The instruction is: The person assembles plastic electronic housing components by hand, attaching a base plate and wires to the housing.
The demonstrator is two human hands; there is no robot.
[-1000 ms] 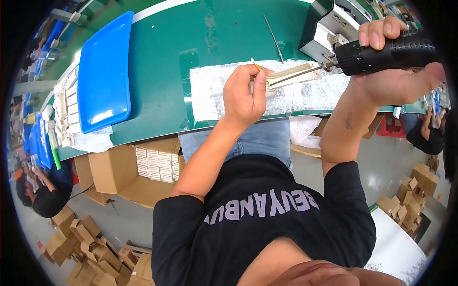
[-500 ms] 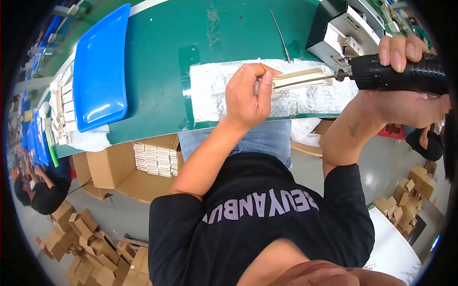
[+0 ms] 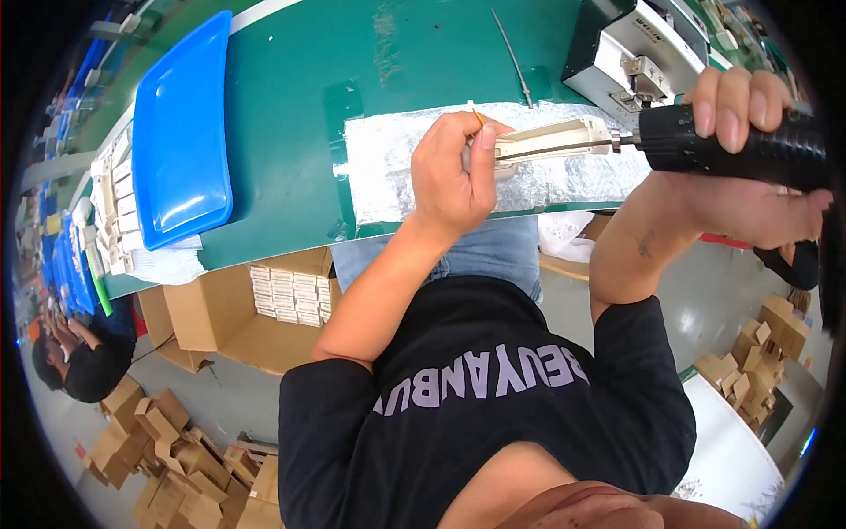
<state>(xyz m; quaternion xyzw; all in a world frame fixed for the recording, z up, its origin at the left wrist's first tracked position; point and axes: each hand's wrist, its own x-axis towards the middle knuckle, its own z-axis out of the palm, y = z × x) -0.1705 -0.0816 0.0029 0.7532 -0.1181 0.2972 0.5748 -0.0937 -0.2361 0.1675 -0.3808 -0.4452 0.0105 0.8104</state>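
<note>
A long cream plastic housing (image 3: 555, 139) is held at its left end by my left hand (image 3: 454, 172), thumb and fingers closed on it. A short orange-yellow piece (image 3: 478, 116) pokes up by that thumb. My right hand (image 3: 736, 167) wraps round a black electric screwdriver (image 3: 731, 145), which lies nearly level. Its long thin bit runs leftward inside the housing, and the tip is hidden near my left fingers. The metal chuck sits close to the housing's right end. Beneath them is a whitish, worn sheet (image 3: 379, 167) taped to the green table.
A blue tray (image 3: 185, 132) lies at the left, with cream parts (image 3: 115, 203) beside it. A loose screwdriver bit (image 3: 514, 60) and a screw feeder box (image 3: 634, 53) are at the back. Below the table edge stands a carton (image 3: 203, 313) holding stacked white pieces. Another person (image 3: 84, 353) sits far left.
The screwdriver has shifted slightly left, and its chuck is now nearer the housing's right end. The bit reaches further along the housing. My left hand keeps its hold.
</note>
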